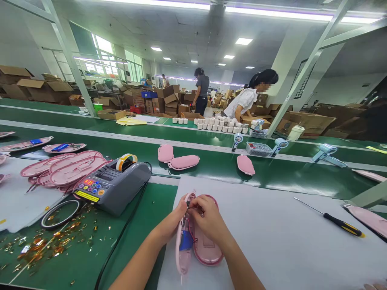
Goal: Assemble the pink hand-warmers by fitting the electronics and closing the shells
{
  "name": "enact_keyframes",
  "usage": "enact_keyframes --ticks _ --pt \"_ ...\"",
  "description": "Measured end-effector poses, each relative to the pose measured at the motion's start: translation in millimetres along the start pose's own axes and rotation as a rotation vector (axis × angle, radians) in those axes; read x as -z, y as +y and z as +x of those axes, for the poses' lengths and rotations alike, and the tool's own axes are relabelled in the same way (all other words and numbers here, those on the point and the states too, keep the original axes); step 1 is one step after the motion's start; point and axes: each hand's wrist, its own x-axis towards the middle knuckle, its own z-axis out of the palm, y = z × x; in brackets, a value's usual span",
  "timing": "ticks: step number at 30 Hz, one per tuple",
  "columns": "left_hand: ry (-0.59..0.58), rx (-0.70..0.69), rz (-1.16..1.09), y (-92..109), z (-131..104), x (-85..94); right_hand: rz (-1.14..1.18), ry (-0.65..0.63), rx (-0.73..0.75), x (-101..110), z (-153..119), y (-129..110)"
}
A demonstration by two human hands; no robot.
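My left hand (pixel 175 219) grips a pink plastic housing half (pixel 183 261), tilted up on its edge. Inside this shell are a small circuit board and a blue battery (pixel 186 240), with thin red wires beside it. Close against the board, my right hand (pixel 208 217) has its fingertips pinched together; what sits between them is too small to make out. A second pink shell (pixel 208 251) lies on the white sheet (pixel 266 249) under my right hand, and red wires run between the two halves.
A grey tape dispenser (pixel 113 187) with a cable stands left, near stacked pink shells (pixel 77 167) and scattered tape scraps (pixel 39 245). A screwdriver (pixel 341 224) lies right. Pink parts (pixel 184 162) and blue handheld fans (pixel 325 152) lie beyond. A person (pixel 242 102) works across the line.
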Motion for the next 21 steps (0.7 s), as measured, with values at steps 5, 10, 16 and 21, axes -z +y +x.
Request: enact_keyframes --ticks 5,10,16,21 --pt "-0.008 0.003 0.01 -1 1 2.0 -0.017 0.019 0.043 1 0 0" --pt "-0.008 0.025 -0.009 -3 2 5.8 0.199 0.033 -0.08 8 -3 -3" --pt "0.039 0.032 0.013 -4 1 1.8 0.142 -0.074 -0.164 14 -6 -12" --pt "0.058 0.015 0.031 -4 -1 -2.1 0.111 -0.087 -0.253 15 -5 -16"
